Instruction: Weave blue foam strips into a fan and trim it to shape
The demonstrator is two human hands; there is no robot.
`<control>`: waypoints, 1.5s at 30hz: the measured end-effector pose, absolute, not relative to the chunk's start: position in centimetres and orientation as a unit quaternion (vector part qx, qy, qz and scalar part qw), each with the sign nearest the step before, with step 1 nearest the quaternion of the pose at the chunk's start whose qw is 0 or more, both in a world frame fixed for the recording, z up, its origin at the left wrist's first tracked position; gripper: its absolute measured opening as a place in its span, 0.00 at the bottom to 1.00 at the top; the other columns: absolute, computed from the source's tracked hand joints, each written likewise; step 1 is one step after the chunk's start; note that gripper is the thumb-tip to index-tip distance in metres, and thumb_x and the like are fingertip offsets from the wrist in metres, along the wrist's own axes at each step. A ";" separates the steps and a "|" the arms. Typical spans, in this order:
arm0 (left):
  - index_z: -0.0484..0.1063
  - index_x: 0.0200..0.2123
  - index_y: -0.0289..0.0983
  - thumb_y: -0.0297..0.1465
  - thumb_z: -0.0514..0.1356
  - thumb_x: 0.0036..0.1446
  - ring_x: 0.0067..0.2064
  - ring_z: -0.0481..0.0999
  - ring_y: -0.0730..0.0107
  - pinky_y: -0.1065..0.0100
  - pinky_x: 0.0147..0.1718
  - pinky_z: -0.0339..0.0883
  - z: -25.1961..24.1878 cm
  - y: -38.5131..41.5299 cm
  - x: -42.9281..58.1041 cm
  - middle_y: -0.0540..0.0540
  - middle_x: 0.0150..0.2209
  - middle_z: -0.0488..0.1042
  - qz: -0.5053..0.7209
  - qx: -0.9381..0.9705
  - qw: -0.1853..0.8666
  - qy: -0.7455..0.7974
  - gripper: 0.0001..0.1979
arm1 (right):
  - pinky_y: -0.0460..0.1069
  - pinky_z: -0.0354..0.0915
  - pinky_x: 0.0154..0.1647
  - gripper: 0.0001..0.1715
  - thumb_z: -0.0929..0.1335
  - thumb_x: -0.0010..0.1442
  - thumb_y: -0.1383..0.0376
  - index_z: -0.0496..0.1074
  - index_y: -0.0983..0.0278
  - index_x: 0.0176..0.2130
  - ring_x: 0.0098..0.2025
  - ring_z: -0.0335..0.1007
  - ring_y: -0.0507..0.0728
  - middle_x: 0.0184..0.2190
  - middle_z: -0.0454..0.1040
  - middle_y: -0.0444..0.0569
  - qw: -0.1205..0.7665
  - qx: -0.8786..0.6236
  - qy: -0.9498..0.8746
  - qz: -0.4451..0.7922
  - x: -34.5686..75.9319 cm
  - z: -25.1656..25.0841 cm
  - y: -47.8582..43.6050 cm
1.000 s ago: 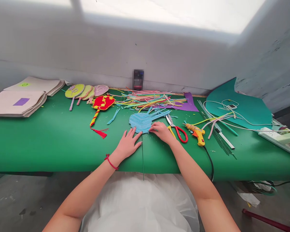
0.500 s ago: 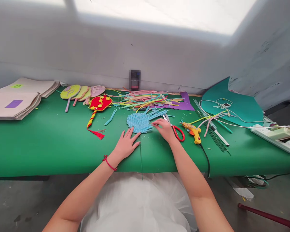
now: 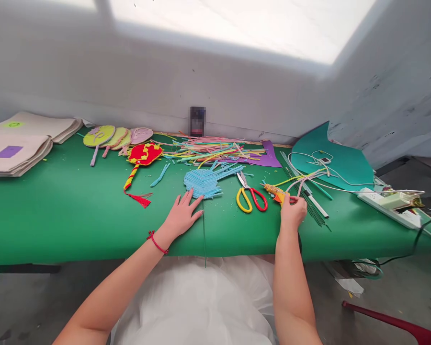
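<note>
My left hand (image 3: 181, 214) lies flat and open on the green table (image 3: 68, 211), its fingertips touching the near edge of a light blue woven piece (image 3: 201, 182) made of strips. A thin green rod (image 3: 203, 230) runs from that piece toward me, beside this hand. My right hand (image 3: 292, 211) is closed around the handle of a yellow and orange glue gun (image 3: 276, 192), which lies on the table with its nozzle pointing left. Scissors (image 3: 249, 194) with one yellow and one red handle lie between the woven piece and the glue gun.
A heap of coloured strips (image 3: 215, 148) lies at the back. Round woven fans (image 3: 107, 136) and a red and yellow one (image 3: 143, 154) sit back left, cloth bags (image 3: 17, 143) far left. Teal sheet (image 3: 330, 158), cables and a power strip (image 3: 388, 201) are at right.
My right hand has left the blue woven piece, passed over the scissors to the right and closed on the glue gun. The left hand has stayed flat by the woven piece.
</note>
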State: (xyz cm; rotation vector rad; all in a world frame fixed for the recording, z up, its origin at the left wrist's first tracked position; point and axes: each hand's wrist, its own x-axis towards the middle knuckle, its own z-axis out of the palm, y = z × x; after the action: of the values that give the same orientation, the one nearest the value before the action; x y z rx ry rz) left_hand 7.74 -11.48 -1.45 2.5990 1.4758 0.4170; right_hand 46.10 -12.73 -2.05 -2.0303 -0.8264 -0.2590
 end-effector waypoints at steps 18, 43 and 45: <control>0.57 0.62 0.41 0.38 0.44 0.66 0.66 0.56 0.59 0.51 0.62 0.52 -1.0 -11.0 7.3 0.39 0.65 0.56 0.246 0.821 0.131 0.499 0.23 | 0.53 0.61 0.39 0.18 0.61 0.60 0.50 0.61 0.62 0.40 0.39 0.69 0.61 0.36 0.72 0.55 0.475 -0.831 -0.289 -0.017 45.9 -2.1 -12.3; 0.74 0.33 0.39 0.32 0.60 0.56 0.40 0.72 0.66 0.65 0.42 0.64 0.0 -2.9 3.5 0.47 0.37 0.71 0.297 0.850 0.205 0.385 0.05 | 0.51 0.63 0.38 0.40 0.68 0.48 0.43 0.60 0.61 0.52 0.48 0.70 0.65 0.48 0.73 0.55 0.333 -0.818 -0.456 0.109 28.5 0.1 -12.8; 0.74 0.34 0.40 0.32 0.60 0.55 0.41 0.72 0.66 0.65 0.43 0.64 -0.2 -2.7 3.2 0.47 0.38 0.71 0.278 0.860 0.212 0.372 0.04 | 0.51 0.63 0.38 0.41 0.68 0.47 0.43 0.60 0.62 0.52 0.47 0.71 0.65 0.47 0.73 0.56 0.333 -0.815 -0.460 0.109 28.5 0.1 -12.8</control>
State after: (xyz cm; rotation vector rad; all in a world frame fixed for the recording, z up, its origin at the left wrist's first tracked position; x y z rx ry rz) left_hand 3.25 -2.69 -0.25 2.3875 1.0334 0.7726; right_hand 28.54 -12.79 0.07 -2.1295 -1.2021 0.2859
